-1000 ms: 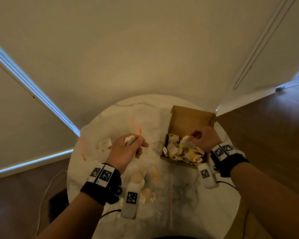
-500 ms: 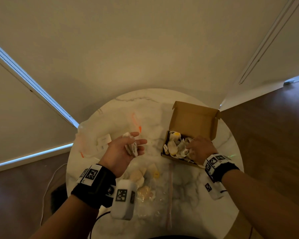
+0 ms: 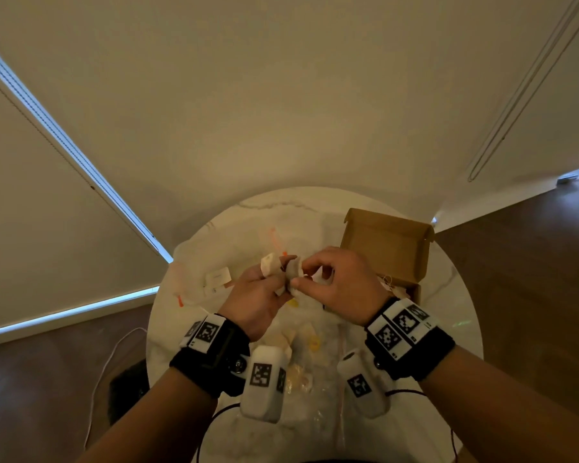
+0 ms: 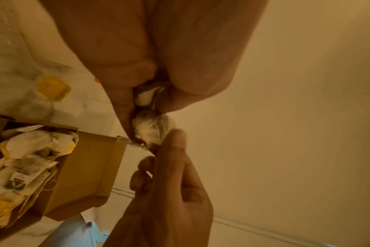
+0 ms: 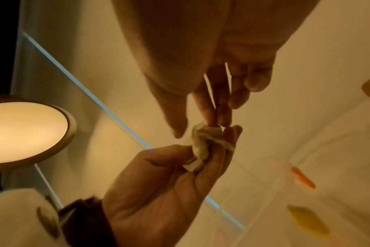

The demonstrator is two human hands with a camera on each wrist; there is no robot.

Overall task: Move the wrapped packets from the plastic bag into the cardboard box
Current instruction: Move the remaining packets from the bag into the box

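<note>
On the left part of the round white marble table (image 3: 448,295) lies the crumpled clear plastic bag (image 3: 194,279), with orange marks and a small white label on it; more clear plastic with pale and yellow wrapped packets (image 3: 301,369) spreads toward you at the table's near edge.

Your left hand (image 3: 258,295) is raised above the table centre, thumb and fingers curled round a small bunch of white paper-wrapped packets (image 3: 293,274). From the left wrist view, the bunch (image 4: 150,127) is pinched between your thumb and fingers. One packet end sticks up past your knuckles.

Your right hand (image 3: 341,289) meets the left directly. Its thumb and forefinger pinch the same bunch from the right side; the other fingers are loosely curled. In the right wrist view, your right fingertips (image 5: 209,117) touch the top of the bunch (image 5: 201,143).

Behind and to the right of your right hand sits the brown cardboard box (image 3: 388,248), lid flap standing open. The left wrist view shows the box (image 4: 84,167) piled with white and yellow packets, some with strings.
</note>
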